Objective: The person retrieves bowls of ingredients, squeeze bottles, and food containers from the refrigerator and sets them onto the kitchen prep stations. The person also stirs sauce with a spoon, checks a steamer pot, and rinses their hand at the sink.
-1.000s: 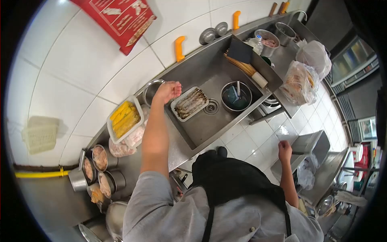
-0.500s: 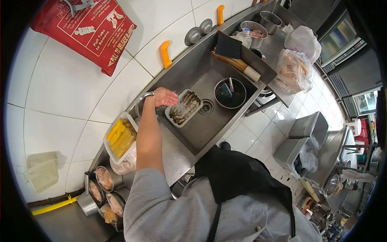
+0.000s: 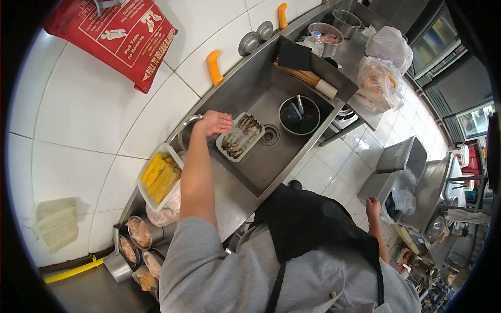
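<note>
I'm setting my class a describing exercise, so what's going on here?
A person's open left hand is by the tap, beside a tray of what look like prawns; it appears to hold nothing. The tray lies in the sink, with a pot across the drain from it. The right hand is off to the side, away from the sink.

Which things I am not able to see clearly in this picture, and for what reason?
All in the head view:
- Bottom of the white tray: hidden by the food in it.
- Right hand: too small to tell whether it holds something.
- Top of the red packet: cut off by the upper edge.
</note>
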Demonstrator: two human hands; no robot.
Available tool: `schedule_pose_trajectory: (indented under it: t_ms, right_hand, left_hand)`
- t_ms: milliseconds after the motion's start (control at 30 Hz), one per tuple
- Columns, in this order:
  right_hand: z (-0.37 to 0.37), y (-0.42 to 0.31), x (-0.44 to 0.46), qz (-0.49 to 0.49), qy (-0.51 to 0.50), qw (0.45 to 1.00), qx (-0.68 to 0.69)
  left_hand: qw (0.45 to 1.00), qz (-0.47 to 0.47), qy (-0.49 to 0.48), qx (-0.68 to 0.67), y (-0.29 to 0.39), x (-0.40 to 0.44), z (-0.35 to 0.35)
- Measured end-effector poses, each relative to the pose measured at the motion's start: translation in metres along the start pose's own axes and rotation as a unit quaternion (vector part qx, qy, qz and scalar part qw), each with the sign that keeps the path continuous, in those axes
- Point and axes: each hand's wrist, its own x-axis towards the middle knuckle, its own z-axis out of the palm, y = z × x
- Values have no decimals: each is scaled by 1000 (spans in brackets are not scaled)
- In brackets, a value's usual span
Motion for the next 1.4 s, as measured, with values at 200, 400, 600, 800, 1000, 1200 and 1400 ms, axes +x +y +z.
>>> schedule_pose_trajectory:
  t_ms: [200,400,600,800,1000,1200,1400]
  right_hand:
    - [34,89,-11,99,-35,994,14]
    - [25,110,-73,168,-96,979,-63]
    - [32,109,-43,174,-79,981,42]
    - [25,32,-5,75,-37,994,63]
    - [38,36,-6,77,-64,995,29]
    - [61,125,-12,157,-91,977,111]
    - [36,86,-33,163,-115,979,39]
  left_hand:
    - [849,129,168,-485,-116,-12,69]
    - [737,115,325,-582,-157,-67,72]
    - [720,223,349,-557,-144,-61,66]
    - [733,204,344,-549,-140,-64,62]
    - [739,201,340,-546,-141,-66,59]
    - [746,192,338,-541,-140,-70,62]
    - [770,199,299,-527,-122,-72,77]
